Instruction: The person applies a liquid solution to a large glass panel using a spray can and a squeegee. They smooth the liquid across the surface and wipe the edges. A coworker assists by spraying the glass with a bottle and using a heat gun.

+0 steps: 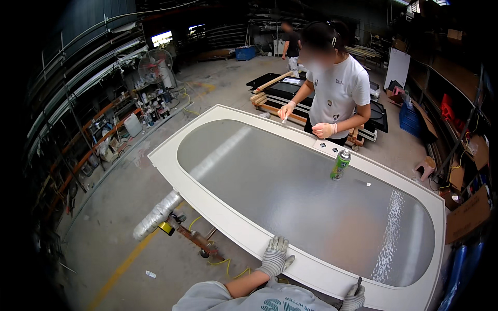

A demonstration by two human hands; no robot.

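A large door-like panel point(228, 220) with a cream frame and a rounded grey glass pane point(280, 181) lies in front of me. My left hand point(276, 257), in a striped grey glove, rests with its fingers laid on the near frame edge. My right hand point(354, 299), gloved too, is closed around a thin dark tool point(359, 283) at the near right edge; its kind is unclear. White foam point(389, 236) streaks the pane's right part. A green spray can point(340, 165) stands upright near the far edge, with a small white scrap point(368, 184) beside it.
Across the panel a co-worker point(340, 88) holds a small white piece over the far frame. Behind them is a wooden stand point(301, 119) with dark panels. A wrapped support arm point(158, 213) juts out at the left. Shelving and boxes point(468, 213) line the right; another person point(291, 46) stands farther back.
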